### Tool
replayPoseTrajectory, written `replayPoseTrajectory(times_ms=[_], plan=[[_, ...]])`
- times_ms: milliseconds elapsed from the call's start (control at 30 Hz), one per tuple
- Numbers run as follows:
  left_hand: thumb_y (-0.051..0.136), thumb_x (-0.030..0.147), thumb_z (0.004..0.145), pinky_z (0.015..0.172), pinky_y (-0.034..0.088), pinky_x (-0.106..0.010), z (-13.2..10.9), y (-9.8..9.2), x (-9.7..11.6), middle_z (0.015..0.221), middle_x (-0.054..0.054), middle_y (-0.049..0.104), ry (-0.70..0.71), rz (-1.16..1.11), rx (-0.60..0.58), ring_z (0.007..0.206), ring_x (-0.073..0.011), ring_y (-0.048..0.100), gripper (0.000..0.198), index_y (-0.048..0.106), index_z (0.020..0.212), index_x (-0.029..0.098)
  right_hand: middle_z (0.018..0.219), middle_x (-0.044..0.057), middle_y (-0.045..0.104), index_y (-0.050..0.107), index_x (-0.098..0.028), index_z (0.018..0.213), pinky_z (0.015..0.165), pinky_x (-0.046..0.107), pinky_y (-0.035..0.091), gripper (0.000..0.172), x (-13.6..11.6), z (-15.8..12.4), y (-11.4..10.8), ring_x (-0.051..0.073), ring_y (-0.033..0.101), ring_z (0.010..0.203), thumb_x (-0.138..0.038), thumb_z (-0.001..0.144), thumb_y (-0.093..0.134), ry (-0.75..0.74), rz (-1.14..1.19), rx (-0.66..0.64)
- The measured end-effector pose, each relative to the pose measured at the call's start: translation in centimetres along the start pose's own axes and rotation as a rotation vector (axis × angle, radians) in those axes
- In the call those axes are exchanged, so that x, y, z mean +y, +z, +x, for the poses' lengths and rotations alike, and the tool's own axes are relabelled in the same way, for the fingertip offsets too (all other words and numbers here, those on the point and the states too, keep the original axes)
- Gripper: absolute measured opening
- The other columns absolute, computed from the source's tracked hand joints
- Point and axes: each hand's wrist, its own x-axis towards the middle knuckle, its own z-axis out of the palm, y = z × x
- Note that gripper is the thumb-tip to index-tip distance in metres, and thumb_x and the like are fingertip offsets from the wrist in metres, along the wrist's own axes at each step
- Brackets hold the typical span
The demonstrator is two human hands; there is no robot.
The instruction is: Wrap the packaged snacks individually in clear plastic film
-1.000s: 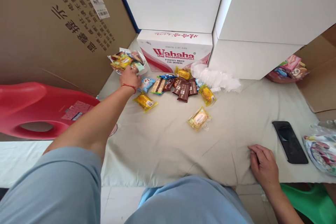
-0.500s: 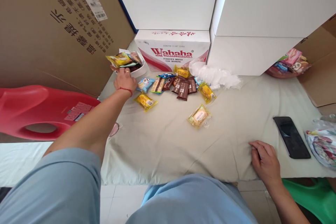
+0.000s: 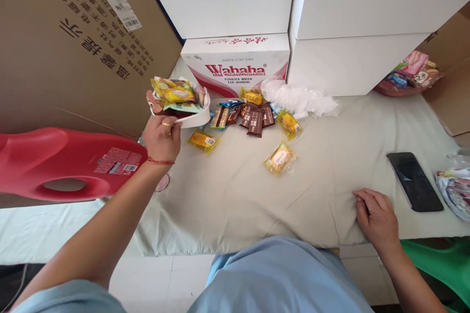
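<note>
My left hand [image 3: 161,136] grips the rim of a white bowl [image 3: 195,118] heaped with wrapped snacks [image 3: 173,92] and holds it lifted and tilted above the cloth. A red string circles that wrist. Beside the bowl lies a row of snack packets: a yellow one [image 3: 203,140], brown chocolate bars [image 3: 256,119], another yellow one [image 3: 289,123]. A single pale cake packet [image 3: 279,157] sits apart nearer me. My right hand [image 3: 376,216] rests on the pale cloth [image 3: 238,195] near its front edge, fingers loosely curled, holding nothing.
A Wahaha water carton [image 3: 235,64] and white boxes [image 3: 352,24] stand behind the snacks, with crumpled clear plastic [image 3: 299,99]. A large brown carton [image 3: 73,39] and red plastic stool [image 3: 55,161] are on the left. A black phone [image 3: 414,181], a snack bag [image 3: 455,188] and a bowl [image 3: 407,78] lie right.
My left hand took hold of the white bowl of snacks, lifted it off the cloth and drew it toward me. The right hand stayed on the cloth.
</note>
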Motion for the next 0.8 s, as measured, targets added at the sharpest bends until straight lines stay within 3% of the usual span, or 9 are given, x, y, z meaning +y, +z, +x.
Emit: replayPoseTrajectory(times_ms=[100, 167, 267, 367, 433, 500, 633, 700, 800], plan=[[0.063, 0.036, 0.093, 0.099, 0.048, -0.039, -2.9, -1.6, 3.3, 0.097, -0.005, 0.065, 0.051, -0.112, 0.047, 0.097, -0.0224, 0.060, 0.016, 0.068, 0.091, 0.021, 0.106, 0.011, 0.069, 0.071, -0.022, 0.108, 0.090, 0.045, 0.054, 0.020, -0.1, 0.1, 0.0, 0.028, 0.063, 0.098, -0.020, 0.096, 0.056, 0.018, 0.004, 0.004], [0.073, 0.035, 0.087, 0.089, 0.051, -0.034, -3.4, -1.4, 5.9, 0.092, -0.002, 0.064, -0.026, -0.296, 0.091, 0.085, -0.0182, 0.060, 0.015, 0.068, 0.091, 0.022, 0.105, 0.011, 0.069, 0.072, -0.022, 0.108, 0.090, 0.046, 0.054, 0.020, -0.1, 0.2, 0.0, 0.028, 0.063, 0.098, -0.020, 0.096, 0.056, 0.019, 0.004, 0.002], [0.076, 0.027, 0.086, 0.061, 0.045, -0.021, -1.9, 0.5, 9.6, 0.074, 0.004, 0.054, -0.371, -0.890, 0.094, 0.063, -0.0100, 0.049, 0.015, 0.062, 0.083, 0.021, 0.104, 0.012, 0.069, 0.072, -0.022, 0.107, 0.089, 0.046, 0.054, 0.020, -0.1, 0.3, 0.0, 0.029, 0.063, 0.098, -0.021, 0.097, 0.055, 0.009, -0.012, 0.003], [0.068, 0.017, 0.090, 0.044, 0.030, -0.015, 0.5, 2.7, 12.3, 0.058, 0.008, 0.040, -0.794, -1.428, -0.013, 0.047, -0.0058, 0.034, 0.027, 0.050, 0.070, 0.020, 0.104, 0.011, 0.069, 0.072, -0.021, 0.107, 0.089, 0.045, 0.054, 0.020, -0.1, 0.2, 0.1, 0.028, 0.063, 0.098, -0.020, 0.097, 0.055, 0.004, -0.028, 0.015], [0.064, 0.009, 0.090, 0.039, 0.026, -0.013, 1.4, 3.6, 13.5, 0.058, 0.007, 0.048, -0.930, -1.637, -0.094, 0.044, -0.0043, 0.032, 0.025, 0.051, 0.070, 0.019, 0.105, 0.011, 0.069, 0.072, -0.021, 0.107, 0.090, 0.045, 0.054, 0.021, 0.1, 0.0, 0.3, 0.028, 0.063, 0.098, -0.020, 0.096, 0.055, 0.007, -0.024, 0.016], [0.060, 0.007, 0.089, 0.038, 0.026, -0.012, 1.1, 3.7, 14.5, 0.068, 0.003, 0.063, -0.916, -1.782, -0.158, 0.045, -0.0041, 0.040, 0.017, 0.060, 0.077, 0.019, 0.105, 0.012, 0.070, 0.072, -0.021, 0.106, 0.090, 0.046, 0.054, 0.021, 0.2, 0.0, 0.3, 0.028, 0.064, 0.098, -0.021, 0.097, 0.054, 0.027, -0.012, 0.008], [0.060, 0.018, 0.090, 0.054, 0.053, -0.019, -3.7, 3.3, 17.1, 0.092, -0.002, 0.078, -0.833, -1.893, -0.294, 0.076, -0.0134, 0.071, 0.017, 0.074, 0.098, 0.025, 0.102, 0.010, 0.072, 0.074, -0.024, 0.102, 0.090, 0.045, 0.055, 0.021, -0.5, 1.0, -0.8, 0.028, 0.067, 0.097, -0.032, 0.098, 0.055, 0.131, 0.066, -0.019], [0.066, 0.028, 0.088, 0.071, 0.063, -0.029, -7.7, 3.5, 19.1, 0.098, -0.004, 0.080, -0.850, -1.895, -0.545, 0.094, -0.0211, 0.076, 0.016, 0.077, 0.100, 0.024, 0.109, 0.011, 0.074, 0.075, -0.025, 0.108, 0.093, 0.047, 0.054, 0.026, -1.7, 2.1, -2.0, 0.030, 0.068, 0.104, -0.042, 0.099, 0.057, 0.228, 0.203, 0.003], [0.079, 0.040, 0.082, 0.082, 0.063, -0.034, -13.9, 4.6, 22.4, 0.099, -0.008, 0.080, -0.882, -1.873, -0.856, 0.094, -0.0239, 0.076, 0.029, 0.078, 0.103, 0.020, 0.122, 0.015, 0.073, 0.066, -0.027, 0.137, 0.098, 0.055, 0.052, 0.058, -4.2, 3.8, -4.0, 0.035, 0.069, 0.114, -0.061, 0.105, 0.031, 0.290, 0.481, 0.019]])
